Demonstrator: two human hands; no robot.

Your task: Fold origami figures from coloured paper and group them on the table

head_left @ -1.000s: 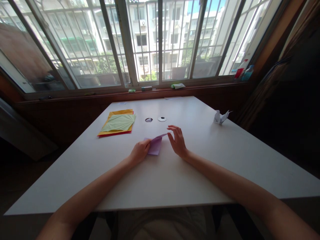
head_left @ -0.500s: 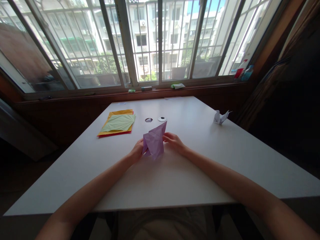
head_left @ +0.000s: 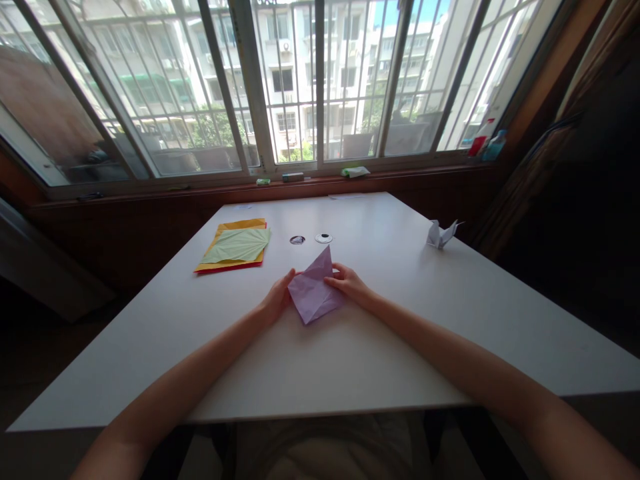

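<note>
Paper (head_left: 314, 293), purple and folded into a pointed shape, lies near the middle of the white table (head_left: 350, 360), with one tip pointing away from the person and one tip pointing toward the person. It looks partly raised from the table on the far side, but how much is hard to tell.

The left hand (head_left: 277, 298) touches the left edge of the paper. Its fingers are curled and closed on this edge, so it seems to pinch the paper there; the fingertips themselves are hidden behind the sheet. The right hand (head_left: 350, 283) is at the right edge of the paper, fingers bent and held close together, with the tips on the upper right side of the paper. Both forearms come in from the near edge of the table.

Just beyond the paper, two small round things (head_left: 311, 239) lie side by side on the table; what they are I cannot tell. To the left of them is a stack of coloured sheets (head_left: 235, 248), light green on top, then yellow-orange, with red at the bottom. Well apart on the right, near the table edge, stands a white folded paper figure (head_left: 440, 234).

Behind the table is a wooden sill (head_left: 300, 183) with some small objects, and a barred window (head_left: 280, 80).
</note>
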